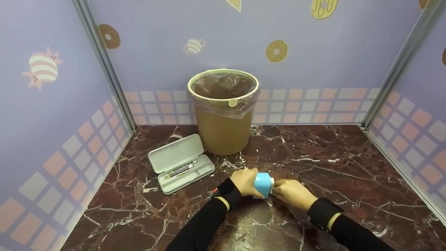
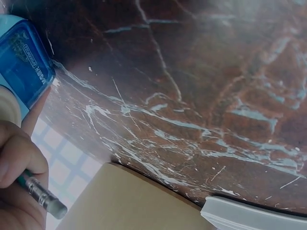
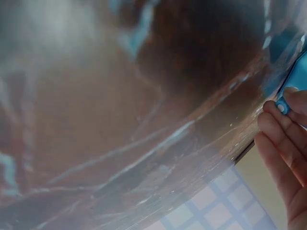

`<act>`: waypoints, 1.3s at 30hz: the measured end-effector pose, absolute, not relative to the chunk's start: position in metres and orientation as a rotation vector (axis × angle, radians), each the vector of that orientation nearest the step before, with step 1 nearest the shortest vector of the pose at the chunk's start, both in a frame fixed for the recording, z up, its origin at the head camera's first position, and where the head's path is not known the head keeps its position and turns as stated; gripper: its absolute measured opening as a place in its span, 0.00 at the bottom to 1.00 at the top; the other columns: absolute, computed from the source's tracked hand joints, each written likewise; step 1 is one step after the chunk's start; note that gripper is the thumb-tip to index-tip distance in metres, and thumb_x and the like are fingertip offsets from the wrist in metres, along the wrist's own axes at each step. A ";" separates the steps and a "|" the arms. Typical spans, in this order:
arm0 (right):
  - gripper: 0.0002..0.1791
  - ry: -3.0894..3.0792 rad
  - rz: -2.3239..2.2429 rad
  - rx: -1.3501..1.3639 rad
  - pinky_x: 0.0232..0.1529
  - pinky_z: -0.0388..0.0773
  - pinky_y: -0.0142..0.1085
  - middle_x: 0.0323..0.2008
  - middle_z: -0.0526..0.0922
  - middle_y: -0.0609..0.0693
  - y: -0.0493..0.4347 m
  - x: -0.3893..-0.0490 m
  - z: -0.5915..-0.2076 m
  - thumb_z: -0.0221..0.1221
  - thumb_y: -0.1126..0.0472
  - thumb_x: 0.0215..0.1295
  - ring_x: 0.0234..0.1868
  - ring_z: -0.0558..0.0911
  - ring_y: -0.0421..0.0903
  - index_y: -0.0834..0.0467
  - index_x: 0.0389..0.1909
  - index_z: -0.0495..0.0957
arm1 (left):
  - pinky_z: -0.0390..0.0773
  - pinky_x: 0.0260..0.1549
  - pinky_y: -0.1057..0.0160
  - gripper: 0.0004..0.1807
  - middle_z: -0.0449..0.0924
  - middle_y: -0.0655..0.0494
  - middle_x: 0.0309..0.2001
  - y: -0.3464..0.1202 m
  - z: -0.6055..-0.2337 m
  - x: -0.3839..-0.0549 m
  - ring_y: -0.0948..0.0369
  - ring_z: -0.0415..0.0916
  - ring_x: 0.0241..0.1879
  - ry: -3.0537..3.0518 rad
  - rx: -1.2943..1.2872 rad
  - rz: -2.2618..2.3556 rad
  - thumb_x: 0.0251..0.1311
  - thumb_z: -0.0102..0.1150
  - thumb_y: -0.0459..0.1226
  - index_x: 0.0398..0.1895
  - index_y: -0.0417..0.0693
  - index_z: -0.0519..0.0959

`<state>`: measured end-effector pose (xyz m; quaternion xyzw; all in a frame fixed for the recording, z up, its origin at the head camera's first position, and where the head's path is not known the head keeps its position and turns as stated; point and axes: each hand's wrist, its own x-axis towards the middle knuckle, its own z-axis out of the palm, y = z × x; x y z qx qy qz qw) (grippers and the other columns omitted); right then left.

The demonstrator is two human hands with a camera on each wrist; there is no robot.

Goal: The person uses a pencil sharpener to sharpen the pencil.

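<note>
A light-blue crank pencil sharpener point(image 1: 262, 185) is low over the marbled table, between the two hands. My left hand point(image 1: 245, 182) grips it from the left. In the left wrist view, curled fingers also hold a pencil point(image 2: 44, 196), its eraser end sticking out toward the camera and its tip hidden. Shavings show inside the sharpener's clear blue drawer point(image 2: 29, 62), beside a cream round front piece point(image 2: 8, 106). On the right side, my right hand point(image 1: 293, 192) pinches the small blue crank knob point(image 3: 282, 107) between thumb and fingers.
An open pale-grey pencil case point(image 1: 176, 153) with several pencils point(image 1: 181, 169) lies to the left. Behind it stands a brown bin point(image 1: 223, 132) lined with a clear bag. Small pale bits dot the marbled table point(image 1: 348, 188). Patterned walls point(image 1: 150, 52) enclose three sides.
</note>
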<state>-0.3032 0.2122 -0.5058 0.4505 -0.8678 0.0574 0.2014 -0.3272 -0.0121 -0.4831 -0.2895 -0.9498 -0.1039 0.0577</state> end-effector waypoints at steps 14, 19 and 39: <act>0.04 -2.400 0.153 1.336 0.30 0.79 0.33 0.29 0.83 0.46 0.217 -0.286 -0.492 0.73 0.63 0.55 0.28 0.81 0.40 0.54 0.29 0.86 | 0.81 0.28 0.58 0.37 0.86 0.55 0.34 -0.011 -0.484 -0.328 0.58 0.84 0.31 -2.882 -0.854 -0.330 0.33 0.83 0.59 0.42 0.48 0.78; 0.05 -2.349 0.183 1.343 0.30 0.78 0.32 0.29 0.83 0.45 0.219 -0.281 -0.480 0.74 0.62 0.54 0.29 0.81 0.40 0.54 0.30 0.87 | 0.81 0.29 0.58 0.37 0.86 0.55 0.34 -0.009 -0.481 -0.327 0.58 0.84 0.31 -2.885 -0.845 -0.326 0.32 0.83 0.59 0.42 0.48 0.78; 0.08 -2.229 -0.040 1.373 0.28 0.80 0.34 0.29 0.85 0.47 0.222 -0.298 -0.436 0.72 0.56 0.54 0.30 0.82 0.41 0.55 0.32 0.87 | 0.83 0.30 0.58 0.37 0.87 0.54 0.35 -0.009 -0.481 -0.331 0.57 0.85 0.32 -2.895 -0.895 -0.305 0.33 0.83 0.58 0.42 0.46 0.79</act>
